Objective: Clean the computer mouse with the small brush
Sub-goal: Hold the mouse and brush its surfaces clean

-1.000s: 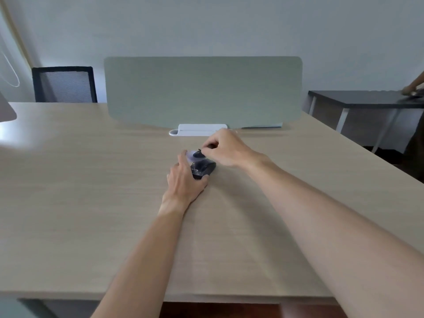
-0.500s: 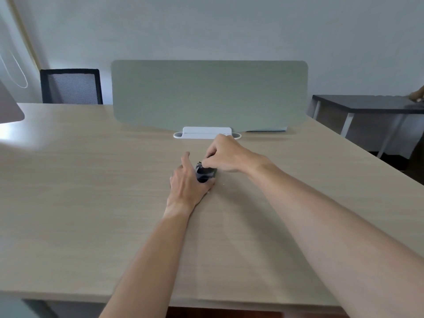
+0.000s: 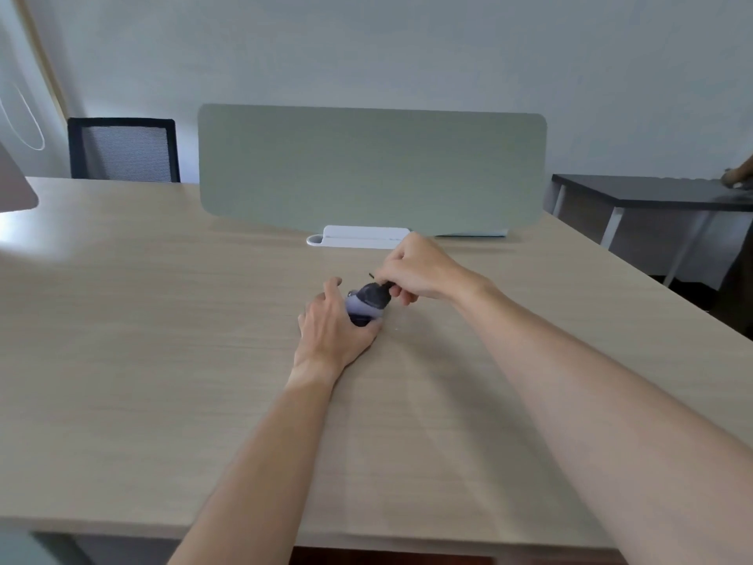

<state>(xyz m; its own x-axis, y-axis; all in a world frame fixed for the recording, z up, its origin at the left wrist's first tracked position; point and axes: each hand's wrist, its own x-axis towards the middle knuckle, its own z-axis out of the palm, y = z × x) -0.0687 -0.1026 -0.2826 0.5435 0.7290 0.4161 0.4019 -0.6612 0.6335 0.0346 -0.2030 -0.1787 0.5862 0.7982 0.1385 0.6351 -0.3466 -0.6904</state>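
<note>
The dark computer mouse lies on the wooden desk near its middle, with a pale sheen on its near side. My left hand grips it from the left and below, thumb raised beside it. My right hand is curled above the mouse's far end and pinches a small brush; only a thin dark tip and a dark bit of the brush show at the fingers. The brush touches the top of the mouse.
A grey-green divider panel stands behind on a white base. A black mesh chair is at the far left, a dark side table at the right with another person's hand on it. A monitor corner juts in at left.
My right hand has shifted over the mouse, back and slightly right, and the mouse now shows more between the hands. My left hand keeps its hold.
</note>
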